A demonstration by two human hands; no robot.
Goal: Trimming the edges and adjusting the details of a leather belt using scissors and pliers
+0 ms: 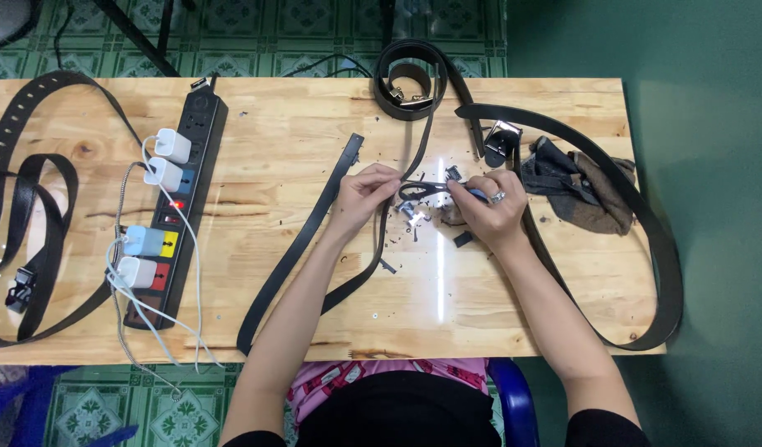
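At the far left of the pale wooden surface (pixel 314 124) a long black perforated leather strap (pixel 33 207) lies in loops, one end carrying a black plastic buckle. Beside it runs a black power strip (pixel 178 207) with four white and pale blue chargers plugged in, their white cables trailing off the near edge. Near the middle, a narrow black leather belt strip (pixel 302 248) lies diagonally. The left hand (pixel 364 194) pinches a second thin black strap between thumb and fingertips. Just beside it, the right hand (pixel 488 207), a ring on one finger, is closed round the handles of black scissors (pixel 426 192), whose blades point toward the left hand at the strap. Small black offcuts are scattered around both hands. Farther right a crumpled brown and grey cloth (pixel 579 186) lies inside a wide black belt (pixel 654 248) curving along the right edge
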